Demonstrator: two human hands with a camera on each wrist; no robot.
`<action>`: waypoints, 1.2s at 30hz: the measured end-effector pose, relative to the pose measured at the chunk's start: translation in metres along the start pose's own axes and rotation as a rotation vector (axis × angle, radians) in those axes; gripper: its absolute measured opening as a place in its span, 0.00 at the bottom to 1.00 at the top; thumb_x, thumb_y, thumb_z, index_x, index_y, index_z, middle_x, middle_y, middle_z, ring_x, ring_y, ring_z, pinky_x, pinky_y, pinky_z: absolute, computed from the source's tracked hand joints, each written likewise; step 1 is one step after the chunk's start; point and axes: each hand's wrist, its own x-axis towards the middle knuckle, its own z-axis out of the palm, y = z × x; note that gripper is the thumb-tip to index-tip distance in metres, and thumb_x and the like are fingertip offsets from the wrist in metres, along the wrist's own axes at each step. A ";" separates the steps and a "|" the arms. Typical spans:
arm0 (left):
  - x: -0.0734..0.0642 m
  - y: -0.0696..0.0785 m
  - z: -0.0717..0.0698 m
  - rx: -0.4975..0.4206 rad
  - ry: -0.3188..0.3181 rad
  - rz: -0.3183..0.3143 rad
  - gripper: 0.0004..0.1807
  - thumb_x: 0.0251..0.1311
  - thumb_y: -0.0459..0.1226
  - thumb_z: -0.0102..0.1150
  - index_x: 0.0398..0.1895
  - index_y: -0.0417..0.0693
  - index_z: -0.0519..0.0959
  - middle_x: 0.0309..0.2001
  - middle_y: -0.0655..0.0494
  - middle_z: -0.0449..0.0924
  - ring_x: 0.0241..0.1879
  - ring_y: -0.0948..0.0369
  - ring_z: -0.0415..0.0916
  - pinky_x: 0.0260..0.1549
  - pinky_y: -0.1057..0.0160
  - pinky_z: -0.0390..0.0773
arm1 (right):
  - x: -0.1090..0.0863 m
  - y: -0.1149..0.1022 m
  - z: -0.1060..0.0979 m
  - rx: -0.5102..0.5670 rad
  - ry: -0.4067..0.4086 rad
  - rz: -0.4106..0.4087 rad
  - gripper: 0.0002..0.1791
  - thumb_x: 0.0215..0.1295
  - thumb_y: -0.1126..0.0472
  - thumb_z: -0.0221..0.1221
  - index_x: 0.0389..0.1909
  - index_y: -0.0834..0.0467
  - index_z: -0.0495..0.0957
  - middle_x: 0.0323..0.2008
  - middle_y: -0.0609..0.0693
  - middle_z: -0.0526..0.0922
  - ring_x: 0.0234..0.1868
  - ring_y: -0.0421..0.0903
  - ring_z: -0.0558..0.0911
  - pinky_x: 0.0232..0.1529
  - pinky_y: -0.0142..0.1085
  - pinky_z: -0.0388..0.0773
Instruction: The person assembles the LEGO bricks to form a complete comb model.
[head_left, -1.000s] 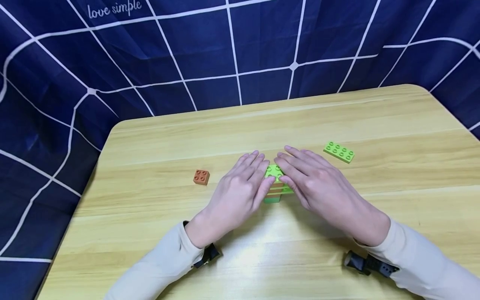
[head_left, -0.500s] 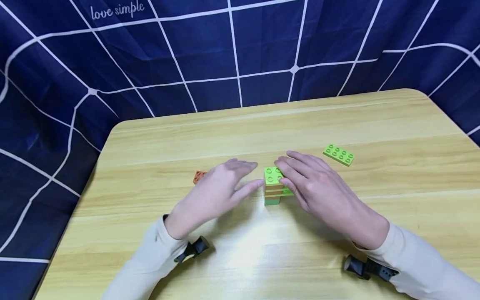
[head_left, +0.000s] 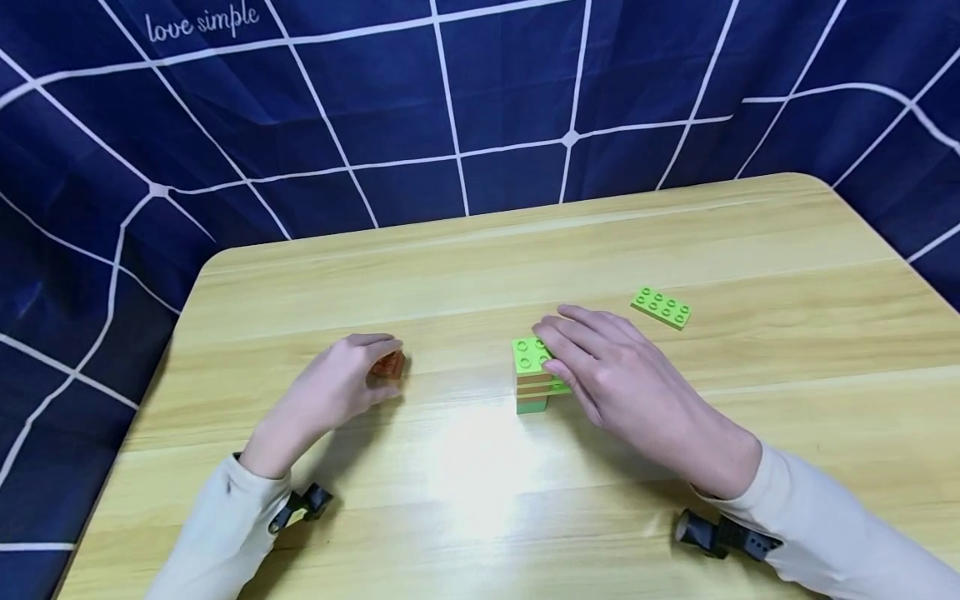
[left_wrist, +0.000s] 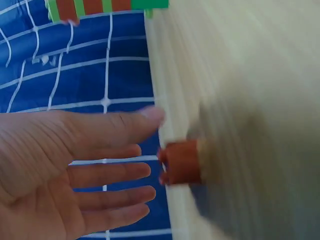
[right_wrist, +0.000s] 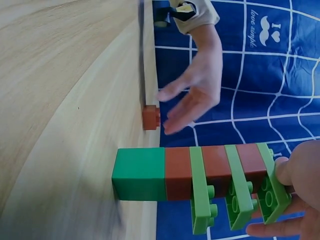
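Observation:
My left hand (head_left: 333, 383) reaches over an orange-brown 2x2 toy brick (left_wrist: 182, 162) on the table, thumb and fingers spread apart around it. In the left wrist view a gap shows between the fingertips and the brick's studs. My right hand (head_left: 618, 367) rests at the top of a small brick tower (right_wrist: 177, 174), its extended fingers and thumb right at the upper light-green plate (head_left: 527, 354). The tower stands upright: a dark green brick at the bottom, then brown bricks alternating with light-green plates that jut out to one side. The right hand hides part of it.
A loose light-green 2x4 plate (head_left: 662, 308) lies behind and to the right of the tower. The wooden table (head_left: 450, 283) ends at a dark blue curtain (head_left: 375, 100) with white lines. Black cameras are strapped to both wrists.
My left hand has left the tower and moved left to the brown brick. The right hand has stayed by the tower's top. The head view has shifted slightly.

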 end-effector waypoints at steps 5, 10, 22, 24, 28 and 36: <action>-0.009 -0.015 0.002 -0.015 -0.004 -0.050 0.25 0.47 0.25 0.70 0.52 0.30 0.77 0.48 0.38 0.81 0.45 0.45 0.81 0.46 0.51 0.82 | 0.001 0.000 0.000 -0.002 -0.001 0.004 0.33 0.79 0.47 0.31 0.55 0.66 0.77 0.50 0.60 0.82 0.56 0.61 0.76 0.57 0.56 0.73; -0.011 -0.019 0.007 -0.035 0.041 -0.042 0.20 0.47 0.23 0.69 0.47 0.31 0.79 0.44 0.39 0.82 0.43 0.45 0.81 0.44 0.51 0.83 | 0.001 0.001 0.000 0.012 0.007 -0.002 0.32 0.79 0.47 0.32 0.55 0.65 0.77 0.50 0.59 0.82 0.56 0.61 0.77 0.57 0.55 0.73; -0.007 -0.008 0.015 -0.097 0.088 0.051 0.17 0.50 0.29 0.70 0.44 0.34 0.80 0.40 0.45 0.83 0.38 0.54 0.81 0.38 0.60 0.84 | 0.002 0.001 0.007 0.055 0.002 0.000 0.32 0.79 0.47 0.31 0.55 0.67 0.75 0.48 0.60 0.81 0.54 0.58 0.78 0.56 0.53 0.74; -0.007 -0.003 0.014 -0.103 0.115 0.073 0.17 0.50 0.30 0.70 0.44 0.35 0.80 0.40 0.45 0.84 0.39 0.53 0.82 0.40 0.59 0.84 | 0.002 0.001 0.007 0.054 0.004 -0.005 0.32 0.79 0.47 0.31 0.55 0.68 0.75 0.48 0.60 0.81 0.53 0.58 0.78 0.56 0.53 0.74; -0.006 0.011 0.009 -0.125 0.165 0.115 0.16 0.52 0.32 0.69 0.44 0.37 0.81 0.42 0.47 0.84 0.42 0.53 0.83 0.43 0.60 0.84 | 0.003 0.002 0.007 0.034 0.014 -0.022 0.32 0.79 0.47 0.32 0.55 0.68 0.75 0.47 0.60 0.82 0.51 0.58 0.79 0.56 0.53 0.74; 0.001 0.042 -0.008 -0.202 0.255 0.191 0.16 0.54 0.36 0.68 0.45 0.40 0.81 0.43 0.52 0.84 0.43 0.57 0.82 0.43 0.62 0.83 | 0.004 0.003 0.006 0.035 0.034 -0.035 0.32 0.79 0.47 0.32 0.54 0.68 0.76 0.45 0.60 0.83 0.48 0.58 0.80 0.57 0.53 0.73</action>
